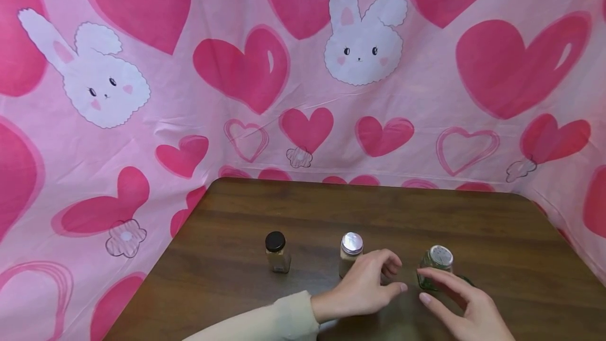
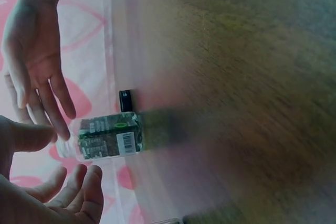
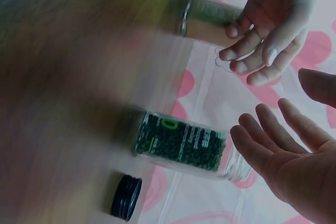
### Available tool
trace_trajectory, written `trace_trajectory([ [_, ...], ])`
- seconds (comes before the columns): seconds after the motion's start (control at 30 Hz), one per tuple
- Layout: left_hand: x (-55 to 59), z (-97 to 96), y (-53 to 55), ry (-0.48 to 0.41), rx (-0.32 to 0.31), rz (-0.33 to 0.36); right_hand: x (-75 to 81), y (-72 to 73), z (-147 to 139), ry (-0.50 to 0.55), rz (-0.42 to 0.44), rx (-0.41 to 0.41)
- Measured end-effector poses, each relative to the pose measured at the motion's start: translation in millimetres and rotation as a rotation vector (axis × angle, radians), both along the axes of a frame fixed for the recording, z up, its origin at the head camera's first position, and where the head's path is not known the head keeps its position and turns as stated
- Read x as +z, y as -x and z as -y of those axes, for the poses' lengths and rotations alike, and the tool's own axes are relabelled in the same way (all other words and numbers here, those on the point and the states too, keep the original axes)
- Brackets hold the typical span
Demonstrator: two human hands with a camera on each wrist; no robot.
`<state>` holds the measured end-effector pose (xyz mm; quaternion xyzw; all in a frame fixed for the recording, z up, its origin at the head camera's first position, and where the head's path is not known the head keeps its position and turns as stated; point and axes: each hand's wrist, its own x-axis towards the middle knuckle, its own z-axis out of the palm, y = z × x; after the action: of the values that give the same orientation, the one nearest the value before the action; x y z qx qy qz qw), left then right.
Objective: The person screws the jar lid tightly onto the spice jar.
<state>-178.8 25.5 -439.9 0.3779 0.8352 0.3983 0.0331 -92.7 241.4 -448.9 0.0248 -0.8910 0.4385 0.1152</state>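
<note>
A glass spice jar of green flakes [image 1: 441,257] stands upright at the right, topped by a silvery perforated lid. My right hand [image 1: 468,307] is right beside it, thumb and fingers apart; in the right wrist view its fingertips lie near the jar's top end. On the jar's other side hovers my left hand [image 1: 364,286], its fingers loosely bent with nothing between them. Behind the left wrist stands a second jar [image 1: 347,262] with a silver top and tan contents, partly hidden by that hand. A loose black cap [image 3: 126,198] lies next to the green jar.
Further left on the brown wooden table [image 1: 227,225] stands a third spice jar [image 1: 279,259] with its black cap on. A pink cloth [image 1: 303,67] printed with hearts and rabbits hangs behind the table and along its sides.
</note>
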Motion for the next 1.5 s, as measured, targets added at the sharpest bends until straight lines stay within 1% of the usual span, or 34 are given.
trace_trajectory([
  [0.1, -1.2, -1.6, 0.4, 0.01, 0.006, -0.006, -1.1, -0.9, -5.1, -0.018, 0.04, -0.021],
  [0.2, -1.4, -3.3, 0.6, 0.016, 0.016, -0.018, -1.9, -1.5, -9.7, -0.031, 0.044, -0.036],
  [0.27, -1.2, -4.2, 0.6, 0.021, 0.026, -0.026, -2.3, -1.9, -12.0, -0.032, 0.015, -0.037],
  [0.43, -0.7, -6.2, 0.1, 0.032, 0.052, -0.026, -3.6, -4.4, -15.8, -0.004, -0.112, -0.016],
  [0.5, -0.6, -7.5, 0.3, 0.033, 0.064, -0.028, -4.3, -5.1, -17.2, 0.007, -0.136, -0.013],
  [0.67, -1.0, -11.1, -0.2, 0.024, 0.075, -0.027, -4.6, -6.5, -22.1, 0.007, -0.115, -0.038],
  [0.93, 0.5, -17.5, -1.6, 0.004, 0.081, 0.009, -1.4, -10.5, -34.0, -0.01, -0.099, -0.067],
  [1.1, -2.1, -22.3, -2.3, 0.004, 0.091, 0.024, -3.1, -11.7, -40.9, -0.014, -0.075, -0.104],
  [1.17, -2.9, -24.1, -3.2, 0.007, 0.1, 0.025, -3.6, -11.9, -43.6, -0.025, -0.089, -0.119],
  [1.2, -3.1, -24.9, -3.6, 0.008, 0.104, 0.025, -3.0, -11.7, -44.9, -0.03, -0.078, -0.132],
  [1.3, -3.0, -27.3, -4.8, 0.016, 0.119, 0.015, -2.7, -10.8, -48.8, -0.039, -0.086, -0.156],
  [1.43, -3.0, -30.9, -4.8, 0.025, 0.133, 0.026, -4.9, -9.2, -55.1, -0.06, -0.08, -0.188],
  [1.5, -3.8, -32.8, -4.3, 0.028, 0.136, 0.038, -6.2, -8.6, -59.3, -0.078, -0.057, -0.2],
])
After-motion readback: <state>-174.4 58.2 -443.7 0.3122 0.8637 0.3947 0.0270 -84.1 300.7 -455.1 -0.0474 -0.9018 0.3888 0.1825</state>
